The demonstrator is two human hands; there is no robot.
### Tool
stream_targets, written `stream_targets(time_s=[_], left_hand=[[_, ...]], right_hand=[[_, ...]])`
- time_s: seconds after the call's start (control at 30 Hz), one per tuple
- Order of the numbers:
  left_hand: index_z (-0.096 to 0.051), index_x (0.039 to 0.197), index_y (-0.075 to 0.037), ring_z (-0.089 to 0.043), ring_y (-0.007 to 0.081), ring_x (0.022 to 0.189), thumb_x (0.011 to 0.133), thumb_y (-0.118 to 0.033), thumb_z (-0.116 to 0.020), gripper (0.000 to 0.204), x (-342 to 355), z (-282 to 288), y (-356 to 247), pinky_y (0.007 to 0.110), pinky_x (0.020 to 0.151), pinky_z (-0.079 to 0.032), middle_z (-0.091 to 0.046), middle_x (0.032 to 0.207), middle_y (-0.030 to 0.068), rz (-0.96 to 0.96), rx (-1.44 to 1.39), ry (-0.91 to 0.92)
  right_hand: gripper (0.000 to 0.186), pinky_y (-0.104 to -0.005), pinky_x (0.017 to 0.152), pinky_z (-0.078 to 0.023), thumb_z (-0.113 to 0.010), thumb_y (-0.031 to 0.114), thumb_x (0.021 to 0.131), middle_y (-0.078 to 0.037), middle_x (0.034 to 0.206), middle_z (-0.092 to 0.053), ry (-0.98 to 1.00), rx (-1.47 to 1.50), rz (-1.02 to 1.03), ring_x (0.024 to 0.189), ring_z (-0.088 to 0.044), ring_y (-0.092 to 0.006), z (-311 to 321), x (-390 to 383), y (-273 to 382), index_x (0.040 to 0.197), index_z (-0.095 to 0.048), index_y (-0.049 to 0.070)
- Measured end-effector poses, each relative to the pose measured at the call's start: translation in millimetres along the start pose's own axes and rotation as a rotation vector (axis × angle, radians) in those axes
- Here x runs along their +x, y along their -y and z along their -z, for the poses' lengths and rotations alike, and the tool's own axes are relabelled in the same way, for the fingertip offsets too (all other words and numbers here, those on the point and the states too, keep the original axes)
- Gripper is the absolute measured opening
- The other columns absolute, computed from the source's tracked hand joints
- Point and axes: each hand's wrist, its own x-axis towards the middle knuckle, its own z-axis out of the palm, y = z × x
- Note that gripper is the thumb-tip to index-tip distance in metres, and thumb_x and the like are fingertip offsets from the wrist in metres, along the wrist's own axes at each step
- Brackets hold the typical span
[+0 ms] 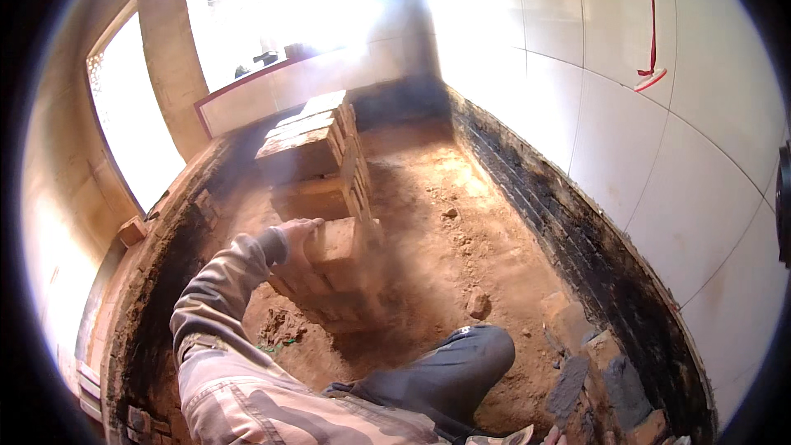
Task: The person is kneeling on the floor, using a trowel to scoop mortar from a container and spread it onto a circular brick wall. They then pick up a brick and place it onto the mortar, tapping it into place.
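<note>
My left hand (300, 237) is on the near, lower step of a stack of dusty bricks (342, 243), its fingers curled over a brick's top at the left side. The stack rises behind it to a higher top (301, 148). My left arm, in a camouflage sleeve, reaches up from the lower edge. My right hand (554, 437) barely shows at the bottom right, near broken bricks and grey mortar pieces (606, 371); what it holds, if anything, is hidden.
Dirt floor (420, 214) with loose clods (478, 305) lies right of the stack. A blackened low brick band (560, 247) runs beneath the white tiled wall (626, 156), where a red cord (652, 8) hangs. Bright openings (136, 115) are at left and back. My bent knee (482, 358) is below.
</note>
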Motion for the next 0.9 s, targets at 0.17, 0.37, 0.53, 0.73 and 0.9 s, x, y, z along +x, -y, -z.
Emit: stream_targets(time_s=[0.17,0.37,0.53,0.73,0.9], left_hand=[[-0.029,0.15,0.002,-0.046,0.0288,0.133,0.05,-0.026,-0.093,0.122,24,-1,-98,0.039,0.109,-0.041,-0.047,0.144,0.019,-0.468,-0.426,-0.307],[-0.032,0.15,-0.002,-0.048,0.0188,0.129,0.056,-0.011,-0.093,0.112,106,-14,-249,0.04,0.108,-0.041,-0.048,0.144,0.0085,-0.618,-1.129,0.065],[-0.033,0.148,-0.001,-0.047,0.0244,0.132,0.056,-0.013,-0.092,0.11,173,-55,-333,0.041,0.107,-0.041,-0.051,0.14,0.0103,-0.905,-1.228,0.341],[-0.047,0.135,0.002,-0.06,0.0218,0.114,0.057,-0.011,-0.091,0.091,213,-96,-388,0.037,0.1,-0.047,-0.062,0.123,0.01,-0.984,-1.544,0.648],[-0.048,0.135,0.002,-0.059,0.02,0.113,0.057,-0.013,-0.093,0.092,245,-112,-434,0.036,0.1,-0.047,-0.063,0.122,0.0092,-1.052,-1.385,0.801]], right_hand=[[0.037,-0.0387,0.082,-0.048,-0.054,0.031,0.1,-0.018,0.097,-0.068,-0.055,0.134,0.052,0.089,-0.062,-0.0263,21,-16,61,0.107,-0.065,-0.004],[0.043,-0.035,0.101,-0.044,-0.059,0.005,0.093,-0.021,0.134,-0.059,-0.059,0.274,0.638,0.121,-0.058,-0.0306,3,17,210,0.135,-0.053,-0.003],[0.049,-0.0328,0.091,-0.047,-0.067,0.0,0.086,-0.017,0.119,-0.063,-0.107,0.399,0.815,0.106,-0.061,-0.0259,-6,45,270,0.134,-0.055,-0.002],[0.054,-0.0351,0.085,-0.05,-0.071,-0.004,0.078,-0.019,0.109,-0.066,-0.273,0.033,0.707,0.097,-0.064,-0.0321,13,19,173,0.13,-0.059,0.001],[0.03,-0.0326,0.072,-0.053,-0.064,0.009,0.092,-0.014,0.095,-0.069,-0.482,0.068,0.363,0.08,-0.067,-0.0217,25,-15,118,0.121,-0.062,0.0]])
